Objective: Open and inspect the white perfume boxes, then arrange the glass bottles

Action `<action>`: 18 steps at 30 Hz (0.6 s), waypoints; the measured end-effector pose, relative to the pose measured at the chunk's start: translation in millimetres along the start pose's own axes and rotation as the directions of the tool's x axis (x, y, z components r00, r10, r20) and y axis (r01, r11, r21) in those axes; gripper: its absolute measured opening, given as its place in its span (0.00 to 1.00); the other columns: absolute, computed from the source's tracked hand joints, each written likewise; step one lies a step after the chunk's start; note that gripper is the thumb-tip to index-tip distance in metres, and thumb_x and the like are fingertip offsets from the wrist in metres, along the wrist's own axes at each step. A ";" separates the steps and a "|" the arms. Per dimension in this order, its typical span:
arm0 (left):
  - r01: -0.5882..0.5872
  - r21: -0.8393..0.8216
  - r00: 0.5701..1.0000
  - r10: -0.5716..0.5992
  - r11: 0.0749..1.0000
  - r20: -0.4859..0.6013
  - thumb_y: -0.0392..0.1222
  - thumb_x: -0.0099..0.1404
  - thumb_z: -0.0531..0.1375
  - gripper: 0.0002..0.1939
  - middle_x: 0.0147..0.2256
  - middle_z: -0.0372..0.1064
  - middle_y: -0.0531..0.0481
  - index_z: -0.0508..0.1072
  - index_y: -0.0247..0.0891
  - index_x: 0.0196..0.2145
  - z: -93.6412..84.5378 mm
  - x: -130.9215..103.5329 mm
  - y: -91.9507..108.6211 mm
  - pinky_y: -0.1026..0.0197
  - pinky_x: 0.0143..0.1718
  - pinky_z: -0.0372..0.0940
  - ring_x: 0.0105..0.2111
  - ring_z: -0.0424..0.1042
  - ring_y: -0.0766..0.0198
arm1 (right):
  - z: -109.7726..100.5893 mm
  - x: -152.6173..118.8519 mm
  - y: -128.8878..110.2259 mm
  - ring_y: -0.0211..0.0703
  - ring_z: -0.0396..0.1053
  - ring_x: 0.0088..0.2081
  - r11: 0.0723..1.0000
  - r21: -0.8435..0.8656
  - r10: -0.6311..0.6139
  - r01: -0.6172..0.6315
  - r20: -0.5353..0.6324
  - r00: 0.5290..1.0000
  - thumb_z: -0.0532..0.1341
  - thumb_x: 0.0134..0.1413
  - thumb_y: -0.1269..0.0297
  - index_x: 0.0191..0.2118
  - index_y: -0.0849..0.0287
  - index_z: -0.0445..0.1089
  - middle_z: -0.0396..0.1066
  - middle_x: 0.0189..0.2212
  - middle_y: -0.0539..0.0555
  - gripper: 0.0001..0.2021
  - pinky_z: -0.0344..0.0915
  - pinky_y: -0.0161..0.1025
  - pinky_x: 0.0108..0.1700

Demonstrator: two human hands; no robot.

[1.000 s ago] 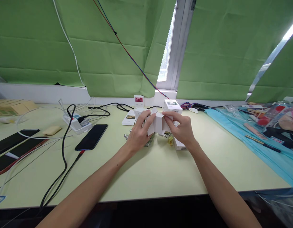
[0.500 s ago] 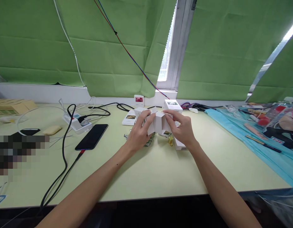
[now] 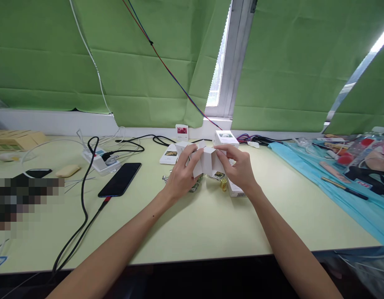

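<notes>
A white folded carton (image 3: 207, 161) with raised flaps is held between both hands above the table. My left hand (image 3: 183, 172) grips its left side, fingers bent over the top. The thumb and forefinger of my right hand (image 3: 238, 166) pinch its right edge. Behind the right hand stands a white box (image 3: 226, 137) with a printed label, and another white box (image 3: 236, 189) lies partly under that hand. A small yellow object (image 3: 223, 184) sits between the hands. Metal items beneath the left hand are mostly hidden. A flat white card or packet (image 3: 170, 154) lies behind the left hand.
A black phone (image 3: 120, 179) with a plugged cable lies left of the left arm, near a white power strip (image 3: 101, 162). A small white box (image 3: 182, 132) stands at the back. On the right, blue sheeting (image 3: 329, 178) holds a pen (image 3: 344, 188) and assorted items.
</notes>
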State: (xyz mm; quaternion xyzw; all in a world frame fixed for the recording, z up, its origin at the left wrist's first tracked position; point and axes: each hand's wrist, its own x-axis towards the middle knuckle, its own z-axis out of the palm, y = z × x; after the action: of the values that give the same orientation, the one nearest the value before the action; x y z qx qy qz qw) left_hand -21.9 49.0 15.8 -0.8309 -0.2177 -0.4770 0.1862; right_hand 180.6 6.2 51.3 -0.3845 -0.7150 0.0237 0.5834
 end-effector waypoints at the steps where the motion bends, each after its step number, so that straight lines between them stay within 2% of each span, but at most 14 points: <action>1: 0.001 -0.002 1.000 -0.001 1.000 -0.004 0.33 0.66 0.62 0.39 0.60 0.60 0.32 0.51 0.43 0.70 0.2 -0.1 0.0 0.43 0.59 0.69 0.63 0.64 0.44 | 0.2 0.0 0.0 0.41 0.76 0.35 1.000 0.002 0.001 -0.001 0.001 1.000 0.58 0.66 0.61 0.43 0.53 0.77 0.81 0.39 0.52 0.09 0.76 0.39 0.38; 18: -0.020 0.003 1.000 0.020 1.000 -0.006 0.31 0.66 0.61 0.40 0.59 0.60 0.33 0.49 0.43 0.71 -0.5 1.3 1.9 0.41 0.59 0.69 0.63 0.64 0.45 | 1.8 0.1 -1.7 0.41 0.76 0.35 1.000 0.024 -0.002 0.002 0.000 1.000 0.58 0.66 0.62 0.42 0.53 0.77 0.81 0.38 0.52 0.09 0.76 0.39 0.37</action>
State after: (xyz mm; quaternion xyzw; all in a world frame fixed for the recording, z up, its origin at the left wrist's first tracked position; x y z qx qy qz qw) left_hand -20.6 47.3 17.0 -0.8313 -0.2097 -0.4772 0.1930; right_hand 178.2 5.9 51.6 -0.3769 -0.7151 0.0317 0.5878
